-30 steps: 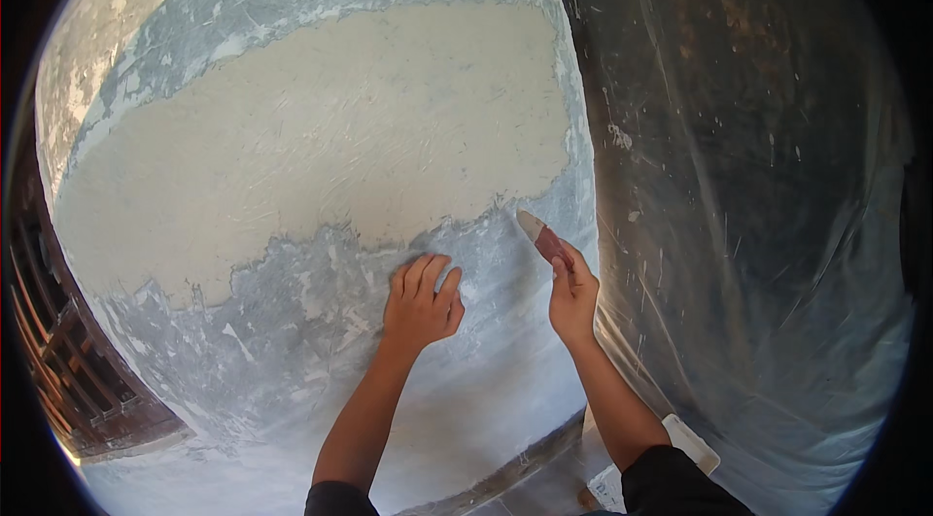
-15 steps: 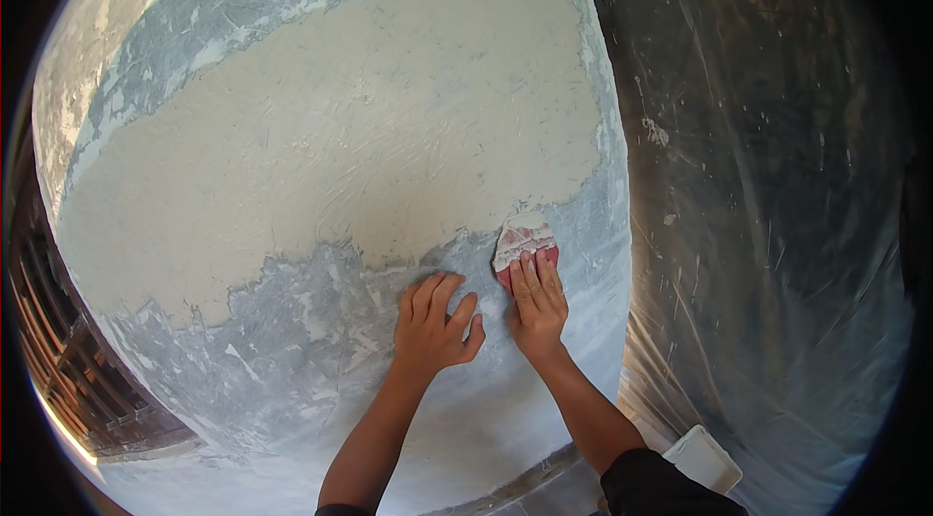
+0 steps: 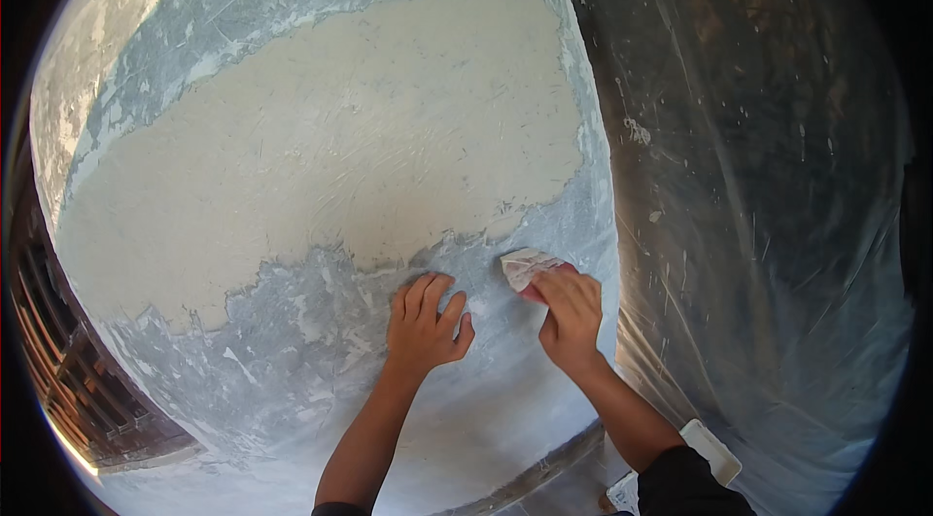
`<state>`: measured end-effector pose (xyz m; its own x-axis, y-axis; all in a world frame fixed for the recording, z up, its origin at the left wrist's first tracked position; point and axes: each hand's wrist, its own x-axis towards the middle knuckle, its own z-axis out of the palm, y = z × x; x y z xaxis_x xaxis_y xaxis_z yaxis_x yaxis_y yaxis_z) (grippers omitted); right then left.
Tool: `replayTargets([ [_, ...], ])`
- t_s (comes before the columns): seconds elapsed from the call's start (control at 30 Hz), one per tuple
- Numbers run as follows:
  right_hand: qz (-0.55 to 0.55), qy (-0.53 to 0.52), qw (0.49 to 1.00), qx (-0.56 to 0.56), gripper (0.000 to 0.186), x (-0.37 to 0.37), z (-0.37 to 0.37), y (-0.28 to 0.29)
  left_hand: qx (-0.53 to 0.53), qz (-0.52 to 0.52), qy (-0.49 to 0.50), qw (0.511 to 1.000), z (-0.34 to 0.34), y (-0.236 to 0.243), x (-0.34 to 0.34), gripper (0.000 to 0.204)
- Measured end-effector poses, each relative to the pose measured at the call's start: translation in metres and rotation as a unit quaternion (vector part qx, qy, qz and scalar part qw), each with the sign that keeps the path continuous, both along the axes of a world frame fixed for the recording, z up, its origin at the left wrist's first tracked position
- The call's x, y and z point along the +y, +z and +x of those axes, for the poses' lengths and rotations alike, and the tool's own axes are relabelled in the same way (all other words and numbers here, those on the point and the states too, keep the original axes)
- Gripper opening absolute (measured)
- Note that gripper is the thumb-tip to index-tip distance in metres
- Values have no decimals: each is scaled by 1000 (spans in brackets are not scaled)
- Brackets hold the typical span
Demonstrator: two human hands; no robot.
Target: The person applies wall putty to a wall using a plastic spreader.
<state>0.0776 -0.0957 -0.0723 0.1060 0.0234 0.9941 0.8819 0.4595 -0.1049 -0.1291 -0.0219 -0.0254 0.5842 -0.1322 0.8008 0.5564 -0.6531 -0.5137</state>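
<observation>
A large grey surface (image 3: 321,361), bulging in this view, fills most of the picture. A broad cream coat of putty (image 3: 340,137) with a ragged lower edge covers its middle. My right hand (image 3: 571,322) grips a small red putty spreader (image 3: 523,268) smeared with white putty, tilted just below the right part of that edge. Whether the blade touches the surface I cannot tell. My left hand (image 3: 425,324) rests on the bare grey part to the left, fingers spread and slightly bent, holding nothing. The palm-side fingers of the right hand are hidden.
Dark, splattered plastic sheeting (image 3: 758,195) hangs along the right side. At the lower right, beyond my right forearm, stands a white tray (image 3: 717,453), partly hidden by my sleeve. Brown wooden slats (image 3: 68,341) show at the left rim.
My right hand has moved right and slightly down, turning the spreader from upright to slanting and away from the putty edge. The left hand stays in place; the view has shifted slightly.
</observation>
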Motion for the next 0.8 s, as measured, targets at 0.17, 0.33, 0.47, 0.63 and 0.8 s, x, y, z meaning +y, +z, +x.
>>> replayTargets([
  [0.17,-73,181,975,109,35,10,43,76,2,-6,-6,1000,2,0,-1,35],
  [0.33,-191,233,950,79,42,27,51,106,6,-7,-7,1000,4,1,0,35],
  [0.47,-122,197,969,89,46,54,73,116,3,-3,-10,1000,5,0,0,35],
  [0.63,-126,239,952,143,52,39,64,114,-6,-3,-8,1000,3,-2,2,34],
  [0.8,-139,199,961,133,52,52,77,116,0,0,-6,1000,5,-1,0,34],
])
